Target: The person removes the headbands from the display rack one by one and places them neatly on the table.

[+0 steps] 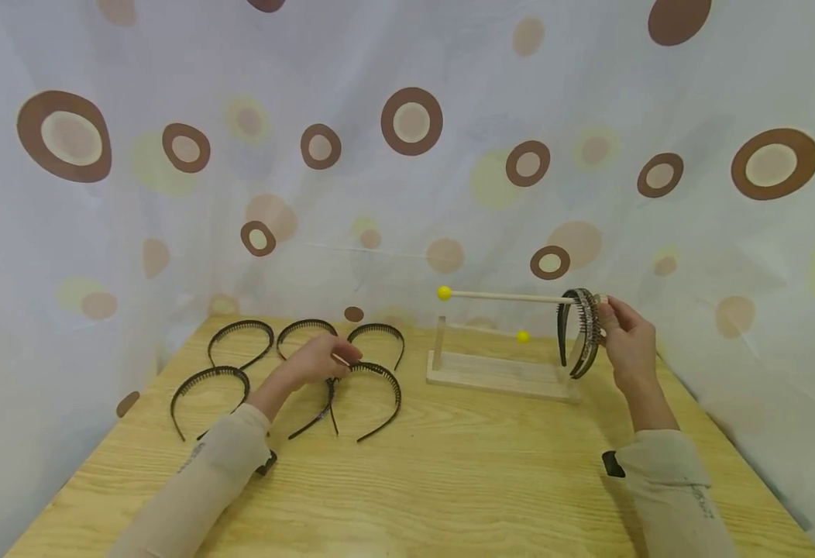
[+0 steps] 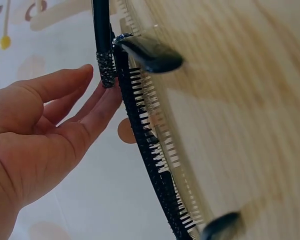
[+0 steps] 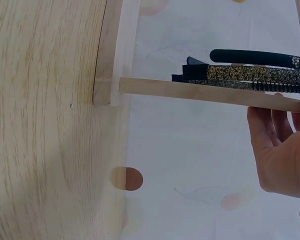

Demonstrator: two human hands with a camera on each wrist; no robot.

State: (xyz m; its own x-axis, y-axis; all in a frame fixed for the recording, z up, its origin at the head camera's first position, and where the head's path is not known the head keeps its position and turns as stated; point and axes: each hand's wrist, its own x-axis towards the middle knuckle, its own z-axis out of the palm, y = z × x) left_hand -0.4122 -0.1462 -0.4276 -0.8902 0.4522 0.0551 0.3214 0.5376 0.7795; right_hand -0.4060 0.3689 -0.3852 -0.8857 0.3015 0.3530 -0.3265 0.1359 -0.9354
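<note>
My left hand [image 1: 318, 360] reaches over the black toothed headbands on the left of the table, thumb apart from the fingers. Its fingertips are right at the front-right headband [image 1: 395, 384]; a glittery-ended black headband [image 2: 104, 65] lies between thumb and fingers in the left wrist view, not pinched. At the right, my right hand [image 1: 631, 341] holds the upper end of the wooden stand's upright post [image 3: 190, 91]. Beside that hand, several headbands with glittery trim [image 1: 587, 329] hang on the stand's upper rod [image 1: 505, 297].
More headbands lie in two rows, such as the front-left one [image 1: 208, 372] and the back-left one [image 1: 240, 325]. The stand's pale base [image 1: 498, 378] rests on the wooden table [image 1: 449, 480]. Yellow balls [image 1: 444, 294] cap the rods. A dotted curtain [image 1: 407, 209] closes the back.
</note>
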